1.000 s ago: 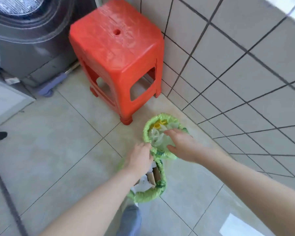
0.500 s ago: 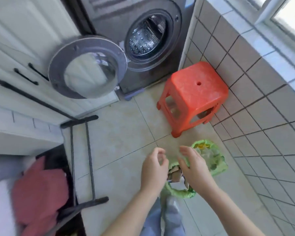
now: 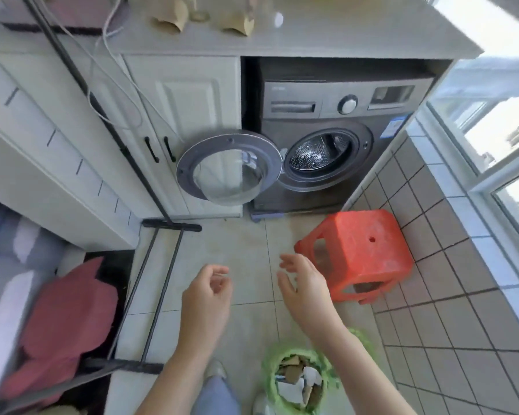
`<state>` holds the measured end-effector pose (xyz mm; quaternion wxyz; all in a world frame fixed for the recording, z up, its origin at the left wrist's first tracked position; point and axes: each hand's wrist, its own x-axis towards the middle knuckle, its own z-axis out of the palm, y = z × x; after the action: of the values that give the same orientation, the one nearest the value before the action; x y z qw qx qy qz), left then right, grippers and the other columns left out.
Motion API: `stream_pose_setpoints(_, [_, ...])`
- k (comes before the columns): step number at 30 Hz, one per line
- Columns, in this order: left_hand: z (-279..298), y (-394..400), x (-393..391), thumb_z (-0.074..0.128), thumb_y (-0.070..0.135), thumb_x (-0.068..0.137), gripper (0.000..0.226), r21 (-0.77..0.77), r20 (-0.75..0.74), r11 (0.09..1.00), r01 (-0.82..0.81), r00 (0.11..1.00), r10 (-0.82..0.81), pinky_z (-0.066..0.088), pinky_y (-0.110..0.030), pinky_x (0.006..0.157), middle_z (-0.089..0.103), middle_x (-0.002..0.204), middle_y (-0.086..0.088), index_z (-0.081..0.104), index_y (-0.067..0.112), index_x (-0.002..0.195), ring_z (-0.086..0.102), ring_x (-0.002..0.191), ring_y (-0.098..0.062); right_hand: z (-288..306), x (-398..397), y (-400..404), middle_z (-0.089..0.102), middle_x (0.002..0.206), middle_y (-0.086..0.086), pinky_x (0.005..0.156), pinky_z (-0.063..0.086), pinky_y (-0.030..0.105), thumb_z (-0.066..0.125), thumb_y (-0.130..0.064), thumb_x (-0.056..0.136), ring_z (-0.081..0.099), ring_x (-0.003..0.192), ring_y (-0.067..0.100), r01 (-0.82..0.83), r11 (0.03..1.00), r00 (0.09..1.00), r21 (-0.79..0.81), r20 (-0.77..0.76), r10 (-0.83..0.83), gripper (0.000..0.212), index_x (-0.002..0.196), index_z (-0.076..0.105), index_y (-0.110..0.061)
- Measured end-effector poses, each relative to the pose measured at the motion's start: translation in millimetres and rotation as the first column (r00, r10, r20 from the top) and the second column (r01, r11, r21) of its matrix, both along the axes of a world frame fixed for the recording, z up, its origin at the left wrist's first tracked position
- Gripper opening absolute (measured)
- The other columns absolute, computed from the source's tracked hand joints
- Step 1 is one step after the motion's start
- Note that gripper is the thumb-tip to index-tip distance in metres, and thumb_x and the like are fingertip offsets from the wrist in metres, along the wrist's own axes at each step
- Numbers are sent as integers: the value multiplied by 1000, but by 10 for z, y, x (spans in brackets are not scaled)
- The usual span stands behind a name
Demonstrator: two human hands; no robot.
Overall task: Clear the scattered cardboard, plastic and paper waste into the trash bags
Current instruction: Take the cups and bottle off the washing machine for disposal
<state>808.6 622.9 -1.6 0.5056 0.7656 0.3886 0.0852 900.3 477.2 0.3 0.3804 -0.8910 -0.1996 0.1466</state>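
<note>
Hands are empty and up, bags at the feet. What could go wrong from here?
1. The green trash bag sits open and full of cardboard and paper right by the person's feet; a step could tip it and spill it.
2. The washing machine door hangs open at low height; moving forward risks bumping it.
3. Both the left hand and the right hand are empty, while cardboard scraps on the countertop could be missed.
</note>
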Motion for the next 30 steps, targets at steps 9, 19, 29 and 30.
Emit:
stream_pose_setpoints(9, [414, 1256, 668, 56, 12, 86, 12, 31, 105, 997, -75, 992, 72, 49, -27, 66, 71, 78, 5, 61, 22, 89, 65, 78, -8, 588, 850, 1051, 65, 102, -4, 89, 47, 28, 57, -11, 89, 59, 97, 11, 30, 997, 990, 64, 134, -39, 25, 114, 60, -15])
stream_pose_setpoints(19, [978, 2659, 1852, 60, 19, 87, 9, 237, 176, 969, 68, 978, -111, 42, -8, 57, 67, 79, 10, 62, 27, 91, 61, 74, 0, 1150, 1814, 2284, 61, 111, -7, 72, 44, 10, 52, -16, 93, 56, 102, 9, 63, 992, 986, 106, 148, -79, 25, 116, 58, -21])
stream_pose_setpoints(29, [1297, 3441, 3110, 59, 17, 86, 8, 368, 236, 925, 97, 952, -194, 42, -17, 70, 65, 89, 10, 63, 22, 92, 58, 83, -6, 1472, 3138, 2976, 62, 114, 0, 92, 42, 24, 53, -17, 91, 56, 107, 14, 85, 993, 957, 76, 270, -103, 28, 119, 58, -14])
stream_pose_setpoints(30, [1317, 3509, 3253, 59, 18, 86, 9, 394, 240, 915, 91, 950, -197, 42, -20, 72, 65, 90, 8, 63, 20, 93, 58, 85, -10, 1489, 3309, 3056, 61, 114, 0, 89, 40, 23, 53, -18, 92, 56, 106, 15, 78, 995, 954, 66, 285, -94, 28, 119, 58, -14])
